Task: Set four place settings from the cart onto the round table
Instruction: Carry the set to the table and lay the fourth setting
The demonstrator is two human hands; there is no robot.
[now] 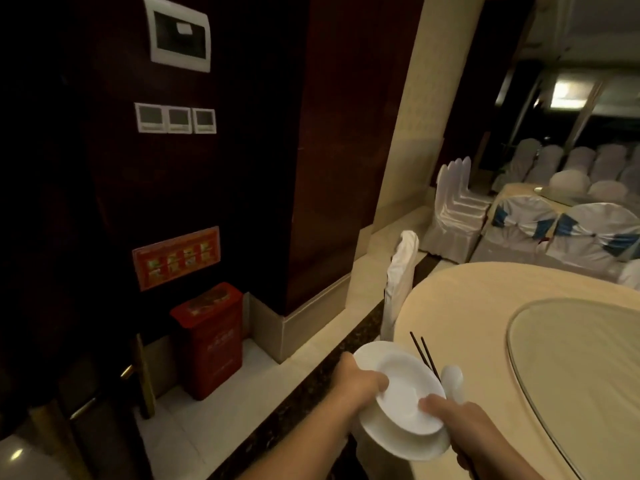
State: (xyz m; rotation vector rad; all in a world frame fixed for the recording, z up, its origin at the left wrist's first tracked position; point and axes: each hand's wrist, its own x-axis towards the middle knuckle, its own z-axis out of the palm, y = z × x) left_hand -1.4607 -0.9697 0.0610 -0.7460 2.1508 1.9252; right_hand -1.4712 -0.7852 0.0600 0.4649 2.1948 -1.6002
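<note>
A dim banquet room: dark wall panels, a red bin (209, 341) on the floor, covered chairs (453, 209) beyond. The round counter (485, 306), under a cream cloth, carries a glass turntable (581, 358).

At its near edge both hands carry one setting. The left hand (360, 384) grips the plate (398, 438) by its rim, a smaller dish (408, 396) stacked on top. The right hand (464, 427) steadies the dish with its thumb and appears to hold the chopsticks (424, 355) and spoon (453, 379) too.

The stack is tilted and only partly over the counter. The loose dish could slide off, or the bunched chopsticks and spoon slip from the crowded right hand as it lets go.
</note>
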